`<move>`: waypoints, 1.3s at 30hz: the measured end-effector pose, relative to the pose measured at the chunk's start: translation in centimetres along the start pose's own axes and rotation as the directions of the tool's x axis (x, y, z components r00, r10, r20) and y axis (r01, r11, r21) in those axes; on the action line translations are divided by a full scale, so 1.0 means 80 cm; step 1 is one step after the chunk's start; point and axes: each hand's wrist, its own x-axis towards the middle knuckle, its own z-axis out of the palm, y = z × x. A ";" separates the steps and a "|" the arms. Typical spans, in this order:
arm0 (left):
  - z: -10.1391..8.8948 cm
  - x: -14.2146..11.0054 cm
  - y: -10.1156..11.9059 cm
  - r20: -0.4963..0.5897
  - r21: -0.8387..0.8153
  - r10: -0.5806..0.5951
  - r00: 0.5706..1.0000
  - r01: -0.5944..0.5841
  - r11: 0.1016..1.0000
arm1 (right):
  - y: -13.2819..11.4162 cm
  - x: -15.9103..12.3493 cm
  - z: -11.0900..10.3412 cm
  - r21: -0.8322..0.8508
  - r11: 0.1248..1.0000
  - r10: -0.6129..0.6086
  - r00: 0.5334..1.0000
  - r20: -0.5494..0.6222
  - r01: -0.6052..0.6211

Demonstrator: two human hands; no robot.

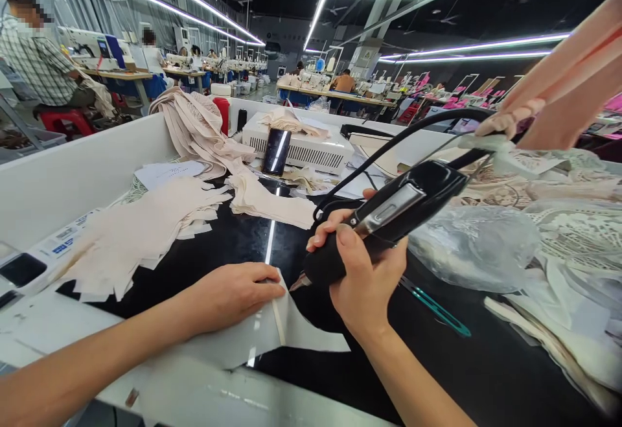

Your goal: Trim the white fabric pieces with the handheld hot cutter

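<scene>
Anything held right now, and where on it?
Right hand: black corded handheld tool with a silver side plate, gripped round its body near the tip end. Left hand: pale fabric piece, fingertips on its upper edge.

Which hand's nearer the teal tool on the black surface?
Right. The right hand, gripping the black device, is just left of the teal tool; the left hand, on the white piece, is farther left.

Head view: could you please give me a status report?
Right hand gripping black corded tool, tip near pale piece. Left hand touching its edge. Teal tool off to the right, clear.
</scene>
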 end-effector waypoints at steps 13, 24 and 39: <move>-0.003 0.013 0.020 -0.007 0.055 0.126 0.992 -0.126 0.991 | -0.012 -0.004 -0.011 0.006 1.000 0.015 0.999 -0.032 -0.015; -0.001 -0.002 0.022 0.034 0.075 0.084 0.996 -0.086 0.993 | -0.009 -0.008 0.001 0.035 0.999 0.025 1.000 -0.012 -0.025; -0.001 -0.009 0.021 0.036 0.134 0.106 0.994 -0.110 0.985 | -0.018 -0.015 -0.004 0.018 1.000 0.017 1.000 -0.016 -0.017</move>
